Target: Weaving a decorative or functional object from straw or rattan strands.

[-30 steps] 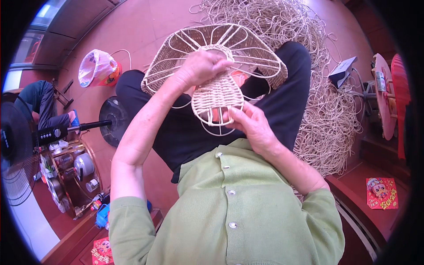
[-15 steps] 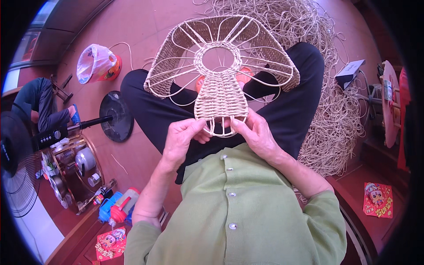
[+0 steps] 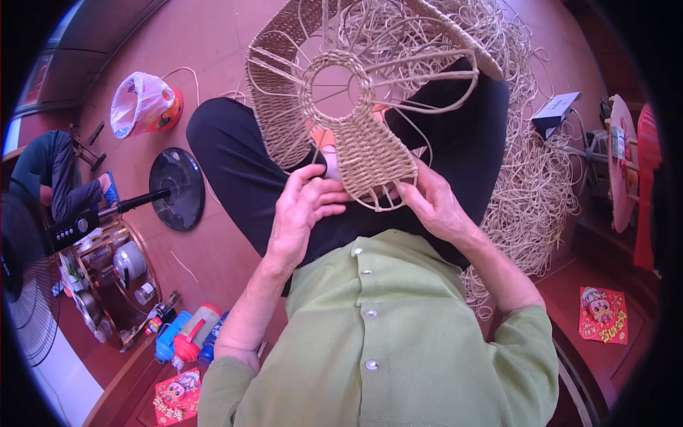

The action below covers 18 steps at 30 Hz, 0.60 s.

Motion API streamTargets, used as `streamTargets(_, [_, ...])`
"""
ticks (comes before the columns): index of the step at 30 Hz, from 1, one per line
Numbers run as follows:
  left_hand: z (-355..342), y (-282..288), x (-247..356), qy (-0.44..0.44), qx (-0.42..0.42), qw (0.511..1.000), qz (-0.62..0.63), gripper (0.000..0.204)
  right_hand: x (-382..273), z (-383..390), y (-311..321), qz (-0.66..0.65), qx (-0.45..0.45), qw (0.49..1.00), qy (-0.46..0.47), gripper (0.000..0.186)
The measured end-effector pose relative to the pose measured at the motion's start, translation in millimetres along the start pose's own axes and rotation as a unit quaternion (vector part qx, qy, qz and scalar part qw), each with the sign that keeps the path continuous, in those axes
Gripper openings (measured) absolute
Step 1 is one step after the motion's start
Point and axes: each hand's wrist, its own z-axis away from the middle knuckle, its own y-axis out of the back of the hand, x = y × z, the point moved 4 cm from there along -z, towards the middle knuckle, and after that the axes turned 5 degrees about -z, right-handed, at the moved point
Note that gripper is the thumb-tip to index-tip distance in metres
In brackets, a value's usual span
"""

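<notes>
A half-made woven basket (image 3: 376, 153) of straw-coloured cord lies tilted over my legs. It has a ring opening, a tightly woven tail toward me and a curved woven wall around wire loops. My right hand (image 3: 435, 206) pinches the tail's lower right corner, beside the bare rods of its bottom rim. My left hand (image 3: 306, 210) is beside the tail's lower left edge, fingers stretched out and thumb raised; whether the fingertips touch the rim I cannot tell.
A large heap of loose cord (image 3: 523, 206) covers the floor on the right. To the left are a lined bin (image 3: 146, 107), a round black fan base (image 3: 178, 191) and a shelf cart (image 3: 114, 277). Another person's legs (image 3: 64, 167) show at far left. Blue and red jugs (image 3: 186, 338) stand near me.
The basket has turned and tipped, its tail swinging to the right and its wall moving up and away. My left hand has come off the rim and opened; my right hand keeps its hold.
</notes>
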Motion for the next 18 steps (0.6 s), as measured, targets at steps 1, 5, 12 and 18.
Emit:
streamTargets(1, [-7.5, -7.4, 3.2, -0.023, -0.02, 1.0, -0.001, 0.041, -0.8, -1.7, 3.4, 0.004, 0.01, 1.0, -0.001, 0.036])
streamTargets(5, [-31.9, -25.6, 1.8, 0.02, -0.027, 0.999, 0.007, 0.035, 4.1, -2.7, 2.2, -0.029, -0.049, 0.998, -0.038, 0.035])
streamTargets(12, [-17.3, -2.6, 17.7, -0.039, 0.044, 0.997, -0.043, 0.026, 23.1, -11.1, -16.6, -0.099, -0.13, 0.987, -0.006, 0.039])
streamTargets(18, [-4.7, -2.6, 15.3, -0.017, 0.033, 0.99, -0.137, 0.029, 37.3, 18.3, -35.3, -0.302, -0.104, 0.94, -0.117, 0.046])
